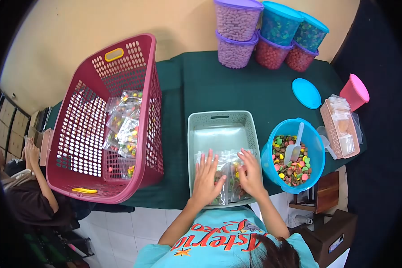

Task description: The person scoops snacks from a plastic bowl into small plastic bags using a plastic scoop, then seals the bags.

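Note:
A pale green tray [219, 129] lies on the dark green cloth, with clear bags of coloured candies [231, 185] in its near half. My left hand [206, 178] rests on the left bags with its fingers spread. On the right bags lies my right hand [251, 175], its fingers also apart. Neither hand is closed around anything. Just right of the tray is a blue tub [316, 166] of round coloured candies, with a clear scoop [293, 152] standing in them.
A large maroon basket [140, 176] holding filled bags [126, 123] is at the left. Stacked candy tubs [268, 33], a blue lid [306, 93], a pink container [354, 92] and a pink basket of packets [341, 127] are at the right. Another person's hands [30, 154] show far left.

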Demonstrator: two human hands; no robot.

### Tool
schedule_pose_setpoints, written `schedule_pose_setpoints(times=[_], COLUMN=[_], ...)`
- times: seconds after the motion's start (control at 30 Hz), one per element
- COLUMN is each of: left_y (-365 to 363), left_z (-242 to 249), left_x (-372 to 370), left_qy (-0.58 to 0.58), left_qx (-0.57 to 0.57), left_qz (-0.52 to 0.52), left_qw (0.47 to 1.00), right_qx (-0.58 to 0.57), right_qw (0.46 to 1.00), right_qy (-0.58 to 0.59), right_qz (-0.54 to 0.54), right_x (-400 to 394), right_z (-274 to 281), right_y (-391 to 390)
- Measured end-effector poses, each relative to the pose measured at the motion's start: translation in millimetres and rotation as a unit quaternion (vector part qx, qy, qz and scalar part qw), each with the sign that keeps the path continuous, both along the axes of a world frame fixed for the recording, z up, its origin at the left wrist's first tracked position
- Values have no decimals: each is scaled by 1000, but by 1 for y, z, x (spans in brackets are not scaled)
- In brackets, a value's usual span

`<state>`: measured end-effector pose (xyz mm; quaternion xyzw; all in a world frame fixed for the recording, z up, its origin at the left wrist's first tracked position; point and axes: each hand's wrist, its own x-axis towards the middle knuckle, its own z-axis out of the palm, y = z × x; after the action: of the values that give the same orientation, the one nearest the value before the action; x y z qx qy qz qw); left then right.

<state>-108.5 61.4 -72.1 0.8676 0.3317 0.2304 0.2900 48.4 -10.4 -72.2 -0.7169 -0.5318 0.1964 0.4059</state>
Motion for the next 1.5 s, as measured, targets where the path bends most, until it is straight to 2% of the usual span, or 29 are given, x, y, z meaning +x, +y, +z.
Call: schedule_pose_setpoints(times=[0.03,0.07,0.1,0.17,0.23,0.4,0.57,0.7,0.77,0.8,0.83,0.87,0.97,1.0,1.07,1.17,1.33,1.37,1.4,1.43,1.5], left_y=[2,4,6,11,12,4,-5,-4,3,11,21,32,67,74,83,81,71,70,68,69,74], left_z=[-12,-27,-33,-43,-41,-40,-42,-28,-22,-12,-2,-4,-7,-8,-9,-7,-17,-25,-28,-31,-33], left_x=[5,8,12,11,8,9,13,14,15,16,18,23,35,39,46,49,45,44,44,44,45], left_qy=[-4,66,136,116,101,112,117,156,141,116,90,58,71,72,175,236,231,179,125,125,214], left_qx=[5,21,37,30,-15,27,43,31,56,35,13,11,-20,-20,-59,-94,-68,-40,-11,-12,-52], left_qz=[-3,-12,-19,-1,31,35,52,38,48,46,44,67,61,62,46,-16,-20,5,30,30,24], left_qw=[1000,998,990,993,994,993,991,986,987,992,995,996,995,995,982,967,970,983,992,992,975], right_qx=[6,-68,-66,-111,-116,-124,-103,-120,-56,7,7,-11,-21,-65,-119,-164,-120,-120,-65,-10,-37], right_qw=[992,991,991,975,974,957,959,973,988,987,987,987,988,986,978,971,975,975,979,980,980], right_qy=[-125,-111,-114,-195,-197,-262,-265,-197,-146,-162,-163,-157,-153,-154,-171,-175,-189,-188,-192,-195,-193], right_qz=[-14,-13,-15,10,8,5,1,18,5,-18,-16,-12,-26,-23,-14,7,10,11,-9,-28,-15], right_x=[-3,-10,-13,-15,-17,-24,-24,-14,-4,0,5,10,20,23,27,28,27,26,24,23,25], right_z=[-16,-24,-30,-39,-40,-45,-41,-21,-8,-10,-11,-12,-22,-22,-26,-26,-30,-34,-38,-41,-41], right_y=[4,5,5,6,7,7,5,11,19,25,32,39,57,62,67,63,57,57,58,57,60])
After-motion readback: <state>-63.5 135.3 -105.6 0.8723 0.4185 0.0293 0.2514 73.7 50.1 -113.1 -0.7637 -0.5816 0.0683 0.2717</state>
